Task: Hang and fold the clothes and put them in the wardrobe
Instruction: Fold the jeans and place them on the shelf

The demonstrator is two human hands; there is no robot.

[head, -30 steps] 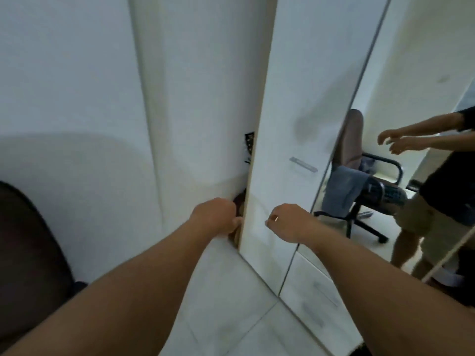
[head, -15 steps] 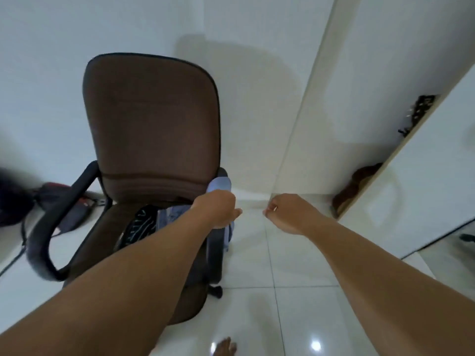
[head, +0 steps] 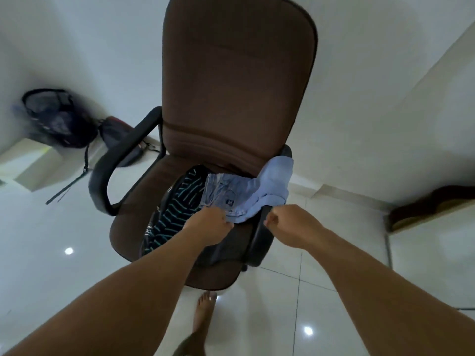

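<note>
Two garments lie on the seat of the brown office chair point(head: 239, 80) in front of me: a light blue shirt point(head: 253, 194) draped from the seat over the right armrest point(head: 259, 235), and a dark striped top point(head: 177, 209) beside it, nearer the seat's left side. My left hand point(head: 209, 220) reaches down onto the near edge of the blue shirt, fingers curled at the cloth; whether they have actually pinched it I cannot tell, since the fingertips are hidden under the knuckles. My right hand point(head: 285, 222) hovers just above the right armrest, close to the shirt's hanging edge, fingers curled into a loose fist with nothing in them. Both hands sit near each other, the shirt's lower hem between them. My bare foot point(head: 204, 312) stands on the glossy white tiled floor point(head: 64, 278) just before the chair. Against the wall to the left, a dark backpack point(head: 55, 116) rests on a pale ledge, with a second dark bag point(head: 118, 140) on the floor beside it.
</note>
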